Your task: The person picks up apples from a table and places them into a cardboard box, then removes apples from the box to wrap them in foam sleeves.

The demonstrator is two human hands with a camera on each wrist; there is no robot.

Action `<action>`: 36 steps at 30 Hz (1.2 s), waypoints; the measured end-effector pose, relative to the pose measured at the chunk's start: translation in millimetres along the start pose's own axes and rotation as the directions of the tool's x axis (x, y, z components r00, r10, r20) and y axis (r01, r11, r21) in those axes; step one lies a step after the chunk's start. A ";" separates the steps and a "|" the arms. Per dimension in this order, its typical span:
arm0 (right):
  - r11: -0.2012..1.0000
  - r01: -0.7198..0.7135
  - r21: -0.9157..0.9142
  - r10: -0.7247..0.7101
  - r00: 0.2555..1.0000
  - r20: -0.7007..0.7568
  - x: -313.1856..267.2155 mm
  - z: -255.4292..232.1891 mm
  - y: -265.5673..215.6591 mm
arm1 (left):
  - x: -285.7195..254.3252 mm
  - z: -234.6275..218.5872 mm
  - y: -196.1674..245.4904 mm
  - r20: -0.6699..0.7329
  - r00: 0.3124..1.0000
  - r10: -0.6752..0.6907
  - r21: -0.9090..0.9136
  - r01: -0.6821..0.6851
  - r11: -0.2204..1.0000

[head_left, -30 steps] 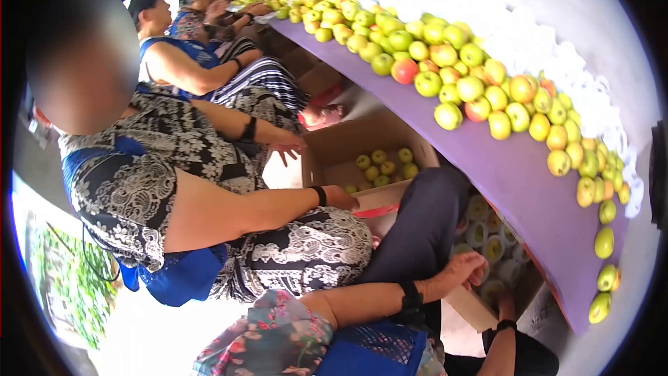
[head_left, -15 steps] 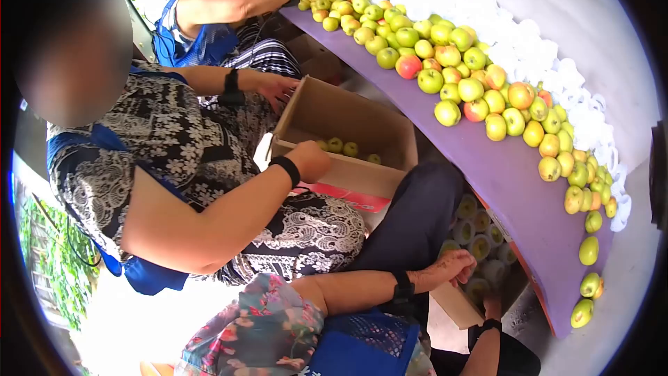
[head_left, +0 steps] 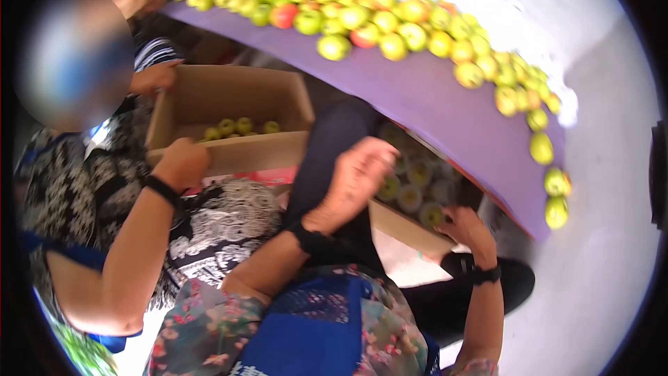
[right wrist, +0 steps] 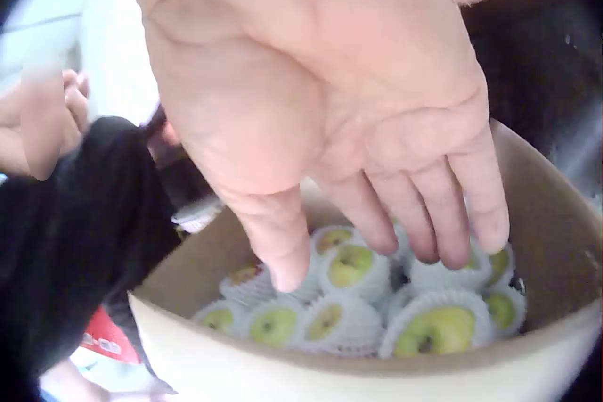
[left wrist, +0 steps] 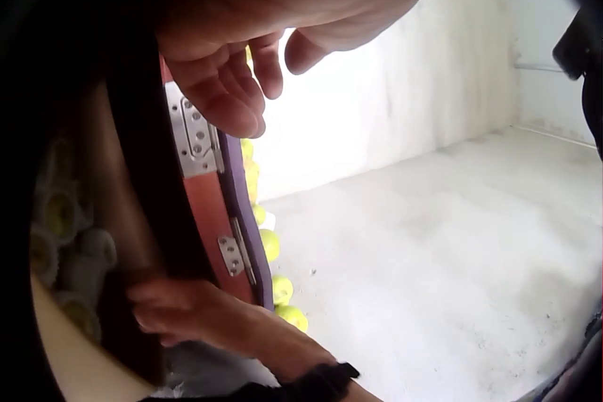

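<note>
In the head view the left hand (head_left: 356, 179) hangs in the air with loosely bent fingers, holding nothing, left of a cardboard box (head_left: 410, 233) of apples in white foam nets. The right hand (head_left: 471, 228) is at that box's near right edge. In the right wrist view the right hand (right wrist: 330, 110) has its fingers spread downward over netted apples (right wrist: 436, 330) inside the box (right wrist: 236, 357); no apple is gripped. Seen in the left wrist view, the left hand (left wrist: 273, 44) is empty, its fingers relaxed, above the other hand (left wrist: 203, 317).
Loose green and red apples (head_left: 393, 46) line a purple-topped table (head_left: 445, 111), with white foam nets behind them. At the left, a seated person's hand (head_left: 182, 164) is at another cardboard box (head_left: 240, 157) holding several apples. A pale wall (head_left: 605, 167) stands at the right.
The head view has swung, so the table and boxes sit further left. My left hand has lifted and its fingers point up. The neighbour's box is turned, and their hand lies at its near edge.
</note>
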State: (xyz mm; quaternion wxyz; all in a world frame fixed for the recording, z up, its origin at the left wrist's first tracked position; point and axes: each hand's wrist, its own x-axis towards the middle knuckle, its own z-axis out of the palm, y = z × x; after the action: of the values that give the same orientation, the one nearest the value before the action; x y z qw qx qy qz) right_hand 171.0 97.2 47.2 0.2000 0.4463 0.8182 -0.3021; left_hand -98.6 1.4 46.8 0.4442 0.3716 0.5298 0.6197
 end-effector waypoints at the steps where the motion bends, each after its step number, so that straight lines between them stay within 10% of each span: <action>1: 0.997 0.073 -0.019 -0.074 0.990 -0.118 -11.8 -5.2 1.0 | 4.8 -4.2 0.1 -0.050 0.993 0.107 0.062 -0.103 0.993; 6: 0.993 0.072 -0.098 -0.080 0.994 -0.080 -29.4 -18.3 10.8 | 22.6 -13.2 20.6 -0.033 0.935 0.352 0.698 -0.231 0.678; 10: 0.974 0.164 -0.155 -0.150 0.984 0.096 -13.8 10.1 -7.4 | 29.5 -18.0 12.8 -0.024 0.974 0.225 0.922 -0.066 0.383; 23: 0.880 0.374 0.294 -0.460 0.827 0.323 7.5 -14.2 10.1 | 73.8 15.9 43.3 -0.233 0.895 -0.381 0.933 0.316 0.172; 30: 0.829 0.353 0.434 -0.532 0.738 0.415 38.1 -47.8 19.8 | 87.7 -43.5 54.9 -0.303 0.823 -0.480 0.771 0.508 0.384; 33: 0.818 0.351 0.457 -0.540 0.741 0.399 40.4 -50.0 22.8 | 99.1 -56.6 86.4 -0.103 0.917 -0.385 0.973 0.014 -0.228; 36: 0.817 0.294 0.496 -0.535 0.707 0.462 42.5 -44.0 25.4 | 108.0 -77.6 119.7 -0.393 0.752 -0.528 0.919 0.319 -0.231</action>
State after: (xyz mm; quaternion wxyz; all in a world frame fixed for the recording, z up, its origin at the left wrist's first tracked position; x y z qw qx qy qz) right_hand 167.9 163.4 46.3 0.2737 0.1617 0.7202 -0.6166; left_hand -225.2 72.7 151.1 0.2641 0.4059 0.8578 -0.1723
